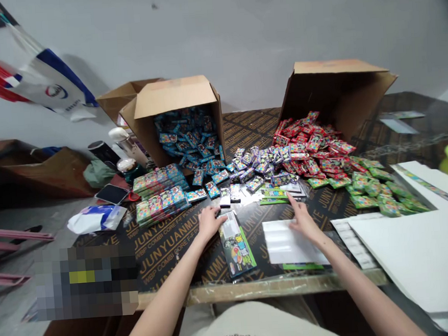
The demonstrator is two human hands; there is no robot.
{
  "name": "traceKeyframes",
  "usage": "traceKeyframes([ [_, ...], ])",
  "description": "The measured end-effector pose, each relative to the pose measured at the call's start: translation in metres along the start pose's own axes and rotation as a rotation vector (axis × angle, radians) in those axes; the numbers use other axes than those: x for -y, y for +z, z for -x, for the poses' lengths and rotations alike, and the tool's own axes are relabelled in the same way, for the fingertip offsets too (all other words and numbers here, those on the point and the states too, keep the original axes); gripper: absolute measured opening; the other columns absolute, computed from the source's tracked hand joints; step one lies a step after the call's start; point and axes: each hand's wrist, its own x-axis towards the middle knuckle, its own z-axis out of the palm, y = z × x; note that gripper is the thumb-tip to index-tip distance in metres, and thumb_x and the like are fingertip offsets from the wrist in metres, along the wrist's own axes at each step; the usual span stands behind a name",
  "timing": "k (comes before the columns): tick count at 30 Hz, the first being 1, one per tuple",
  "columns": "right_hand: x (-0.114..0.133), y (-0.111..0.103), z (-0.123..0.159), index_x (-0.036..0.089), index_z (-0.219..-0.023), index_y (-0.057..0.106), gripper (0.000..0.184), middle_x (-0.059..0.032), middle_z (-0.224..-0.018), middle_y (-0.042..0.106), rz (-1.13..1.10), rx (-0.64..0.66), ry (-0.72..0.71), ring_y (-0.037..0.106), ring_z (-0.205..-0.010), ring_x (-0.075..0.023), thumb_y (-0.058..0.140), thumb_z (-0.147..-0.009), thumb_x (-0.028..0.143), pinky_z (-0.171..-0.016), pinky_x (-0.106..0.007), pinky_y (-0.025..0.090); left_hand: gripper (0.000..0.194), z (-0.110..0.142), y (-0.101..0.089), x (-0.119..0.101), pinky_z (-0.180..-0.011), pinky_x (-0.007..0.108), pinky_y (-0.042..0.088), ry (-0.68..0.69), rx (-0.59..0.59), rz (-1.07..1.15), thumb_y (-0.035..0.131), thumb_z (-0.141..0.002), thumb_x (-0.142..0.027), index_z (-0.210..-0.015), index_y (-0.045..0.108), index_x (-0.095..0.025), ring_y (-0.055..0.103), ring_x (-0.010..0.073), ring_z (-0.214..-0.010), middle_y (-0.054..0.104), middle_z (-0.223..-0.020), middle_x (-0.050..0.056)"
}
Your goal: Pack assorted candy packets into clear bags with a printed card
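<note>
My left hand (pixel 210 222) rests at the upper left corner of a flat printed package (pixel 238 251), its thumb touching the edge and its fingers slightly bent and apart from the thumb. Farther right, my right hand (pixel 303 221) is over a white sheet-like piece (pixel 281 242) with faint ridges; the fingers are spread, and the index finger points at a green printed package (pixel 274 194). Under the white piece a green edge (pixel 302 266) sticks out. Just beyond my left hand stand small white-faced boxes (pixel 235 193).
Tipped cartons hold blue packets (pixel 191 137) and red packets (pixel 314 146). Purple packets (pixel 262 160) and green packets (pixel 379 190) lie heaped between and beside them. Stacked printed packs (pixel 161 203) stand left, near a phone (pixel 112 194) and bottles. White boards (pixel 418 257) cover the right side.
</note>
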Motion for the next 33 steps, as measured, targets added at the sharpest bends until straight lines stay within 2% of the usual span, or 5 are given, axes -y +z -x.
traceKeyframes([
  [4, 0.009, 0.004, 0.000, 0.034, -0.138, 0.021, 0.083, -0.0125, -0.135, 0.028, 0.181, -0.148, -0.120, 0.037, -0.120, -0.0337, 0.060, -0.067, 0.016, -0.091, -0.056, 0.032, 0.020, -0.005, -0.005, -0.001, -0.070, 0.029, 0.042, 0.024, 0.052, -0.046, 0.076, -0.050, -0.026, -0.065, 0.068, -0.015, 0.058, 0.0192, -0.072, 0.063, -0.066, 0.003],
  [11, 0.103, 0.039, -0.006, 0.034, -0.137, 0.019, 0.076, -0.0092, -0.137, 0.030, -0.574, -0.115, -0.292, 0.058, -0.087, -0.0154, 0.061, -0.074, 0.026, -0.087, -0.038, 0.046, 0.027, 0.013, -0.015, -0.041, -0.046, 0.020, 0.037, 0.073, 0.212, 0.092, 0.065, -0.064, -0.037, -0.070, 0.068, -0.011, 0.051, 0.0105, -0.049, 0.063, -0.059, 0.004],
  [16, 0.131, 0.055, -0.012, 0.034, -0.137, 0.020, 0.075, -0.0085, -0.132, 0.037, -0.805, -0.024, -0.291, 0.059, -0.076, -0.0094, 0.058, -0.073, 0.017, -0.085, -0.034, 0.047, 0.024, 0.026, -0.019, -0.056, -0.052, 0.022, 0.040, 0.165, 0.190, 0.119, 0.070, -0.061, -0.035, -0.064, 0.067, -0.011, 0.052, 0.0115, -0.051, 0.063, -0.057, 0.004],
  [26, 0.125, 0.040, -0.002, 0.032, -0.136, 0.025, 0.071, -0.0073, -0.122, 0.047, -0.653, -0.060, -0.405, 0.058, -0.071, -0.0093, 0.056, -0.075, 0.015, -0.088, -0.037, 0.043, 0.006, 0.054, -0.014, -0.064, -0.065, 0.025, 0.040, 0.381, 0.164, 0.022, 0.068, -0.065, -0.022, -0.068, 0.069, -0.016, 0.056, 0.0168, -0.067, 0.065, -0.068, 0.005],
  [33, 0.150, -0.001, -0.023, 0.027, -0.139, 0.017, 0.076, -0.0028, -0.093, 0.061, -0.604, -0.046, -0.412, 0.056, -0.073, -0.0131, 0.058, -0.076, 0.019, -0.083, -0.036, 0.044, 0.017, 0.063, -0.015, -0.067, -0.071, 0.027, 0.041, 0.486, 0.170, -0.069, 0.058, -0.074, -0.020, -0.083, 0.072, -0.021, 0.057, 0.0179, -0.075, 0.064, -0.080, 0.006],
])
